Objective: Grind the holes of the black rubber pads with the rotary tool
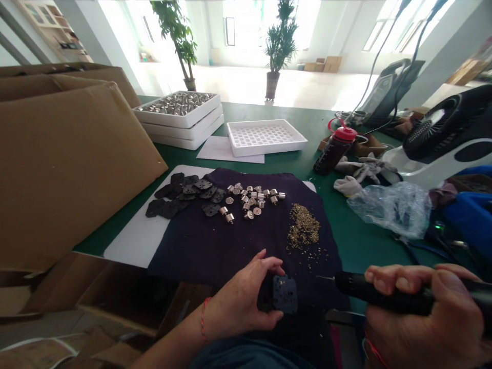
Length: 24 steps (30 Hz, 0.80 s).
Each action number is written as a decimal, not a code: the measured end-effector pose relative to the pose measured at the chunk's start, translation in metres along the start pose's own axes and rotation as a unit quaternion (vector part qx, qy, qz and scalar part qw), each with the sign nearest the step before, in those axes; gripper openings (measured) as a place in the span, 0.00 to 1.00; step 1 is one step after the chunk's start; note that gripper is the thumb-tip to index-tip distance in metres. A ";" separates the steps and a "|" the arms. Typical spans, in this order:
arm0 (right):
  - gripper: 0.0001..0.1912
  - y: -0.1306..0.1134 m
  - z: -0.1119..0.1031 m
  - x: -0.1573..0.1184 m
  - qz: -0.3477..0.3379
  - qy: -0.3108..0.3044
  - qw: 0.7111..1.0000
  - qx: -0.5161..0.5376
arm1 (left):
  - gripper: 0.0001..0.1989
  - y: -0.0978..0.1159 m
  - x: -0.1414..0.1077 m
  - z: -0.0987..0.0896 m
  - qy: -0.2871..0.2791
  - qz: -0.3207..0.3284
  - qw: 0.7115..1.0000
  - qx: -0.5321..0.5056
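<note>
Between the thumb and fingers of my left hand (255, 292) is a dark square plate with small holes (285, 294), near the front edge of the dark cloth (230, 246). A couple of gold specks show on its upper part. My right hand (418, 312) is wrapped round a black electric screwdriver (376, 292), its thin bit pointing left toward the plate but apart from it. Beyond the bit lies a heap of tiny gold-coloured screws (303, 228). Several small silver cylindrical motors (249, 197) sit mid-cloth, and black plates (184, 192) are piled to their left.
Behind the cloth are a white grid tray (267, 137) and stacked white trays (180, 118) full of metal parts. A big cardboard box (69, 164) stands left. To the right are a red-capped bottle (334, 148), gloves (357, 171), a plastic bag (392, 207) and a fan (446, 128).
</note>
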State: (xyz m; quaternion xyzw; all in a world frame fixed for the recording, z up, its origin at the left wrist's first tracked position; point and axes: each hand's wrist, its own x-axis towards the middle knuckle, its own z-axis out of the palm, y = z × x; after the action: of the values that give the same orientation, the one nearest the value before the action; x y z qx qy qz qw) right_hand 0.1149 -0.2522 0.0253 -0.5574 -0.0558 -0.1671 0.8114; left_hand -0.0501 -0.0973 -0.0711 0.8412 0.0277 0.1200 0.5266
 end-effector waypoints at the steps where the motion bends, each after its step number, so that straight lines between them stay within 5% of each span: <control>1: 0.10 -0.002 0.000 -0.003 0.012 -0.002 1.000 0.001 | 0.44 -0.001 0.000 0.000 0.001 0.005 1.000 -0.004; 10: 0.08 0.000 0.001 -0.032 0.092 -0.194 0.970 0.114 | 0.45 -0.005 0.004 0.002 0.000 0.024 1.000 -0.013; 24: 0.06 0.001 0.008 -0.040 0.051 -0.260 0.956 0.129 | 0.45 -0.005 0.005 0.002 0.001 0.030 0.999 -0.014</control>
State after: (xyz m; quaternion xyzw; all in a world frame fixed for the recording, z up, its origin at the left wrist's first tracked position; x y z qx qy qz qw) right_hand 0.0784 -0.2365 0.0167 -0.4741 -0.2571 0.0337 0.8414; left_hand -0.0446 -0.0960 -0.0761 0.8339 0.0008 0.1372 0.5347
